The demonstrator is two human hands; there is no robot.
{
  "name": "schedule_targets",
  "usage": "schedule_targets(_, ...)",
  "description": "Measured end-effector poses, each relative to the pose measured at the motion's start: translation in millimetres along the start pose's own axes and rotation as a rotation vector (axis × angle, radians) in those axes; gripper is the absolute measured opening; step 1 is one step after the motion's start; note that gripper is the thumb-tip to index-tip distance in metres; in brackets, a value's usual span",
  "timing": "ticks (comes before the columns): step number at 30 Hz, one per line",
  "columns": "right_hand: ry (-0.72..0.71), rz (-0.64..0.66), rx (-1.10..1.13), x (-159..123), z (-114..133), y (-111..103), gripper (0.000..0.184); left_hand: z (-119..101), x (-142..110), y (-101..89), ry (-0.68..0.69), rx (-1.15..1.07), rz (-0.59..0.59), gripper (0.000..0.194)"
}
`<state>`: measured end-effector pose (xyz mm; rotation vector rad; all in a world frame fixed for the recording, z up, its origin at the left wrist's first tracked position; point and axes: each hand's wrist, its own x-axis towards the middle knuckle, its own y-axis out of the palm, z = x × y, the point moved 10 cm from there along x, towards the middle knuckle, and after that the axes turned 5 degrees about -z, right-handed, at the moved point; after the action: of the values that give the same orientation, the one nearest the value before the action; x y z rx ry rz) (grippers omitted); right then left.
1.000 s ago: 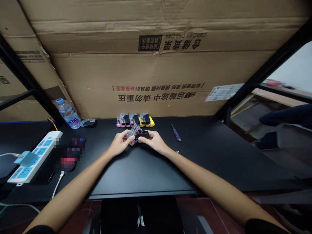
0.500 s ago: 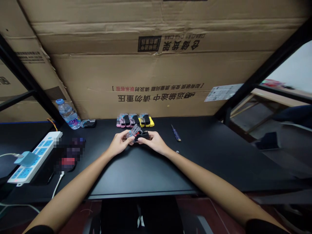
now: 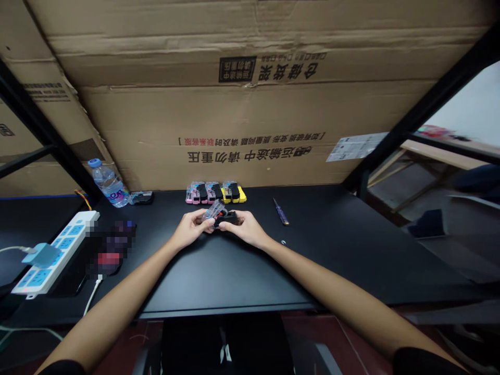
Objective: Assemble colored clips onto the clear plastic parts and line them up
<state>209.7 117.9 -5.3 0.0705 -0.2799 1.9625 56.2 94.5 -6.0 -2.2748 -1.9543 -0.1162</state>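
Note:
Both of my hands meet above the middle of the black table [image 3: 187, 281]. Between them is a small plastic device, its clear part [image 3: 213, 209] tilted up at the left and its black part [image 3: 226, 219] at the right; a bit of red shows where the two meet. My left hand [image 3: 192, 228] is closed on the clear side, thumb in front. My right hand [image 3: 248, 227] grips the black part with thumb and fingers. Just behind my hands stand similar clear-and-black devices, pink ones [image 3: 202, 192] and a yellow one [image 3: 234, 192], in a row.
A screwdriver [image 3: 280, 212] lies to the right, with a tiny pale piece [image 3: 283, 242] nearer me. At left are a water bottle [image 3: 109, 183], another clear-and-black device [image 3: 141, 198], a power strip [image 3: 58, 252] and a blurred-out phone-like object [image 3: 113, 247]. A cardboard sheet [image 3: 250, 109] backs the table.
The view has shifted very slightly. Both hands keep the same hold on the device, with no clear movement between its clear and black parts.

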Motion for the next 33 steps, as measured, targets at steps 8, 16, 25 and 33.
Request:
schedule_targets(8, 0.071, -0.013, 0.132, 1.2, -7.7, 3.0, 0.04, -3.6, 0.0, -0.6, 0.044, 0.077, -0.014, 0.045)
schedule_targets(16, 0.185, 0.064, 0.258, -0.3, -9.4, 9.5, 0.049, -11.7, 1.5, -0.6, 0.059, 0.117, 0.03, 0.047)
schedule_targets(25, 0.202, 0.023, 0.303, 0.7, -13.8, 8.0, 0.051, -7.8, 1.5, 1.4, 0.077, 0.212, 0.021, 0.046)
schedule_targets(33, 0.177, 0.109, 0.254, -0.7, -8.4, 10.7, 0.052, -6.5, 2.9, 1.9, 0.04, 0.076, 0.005, 0.052)
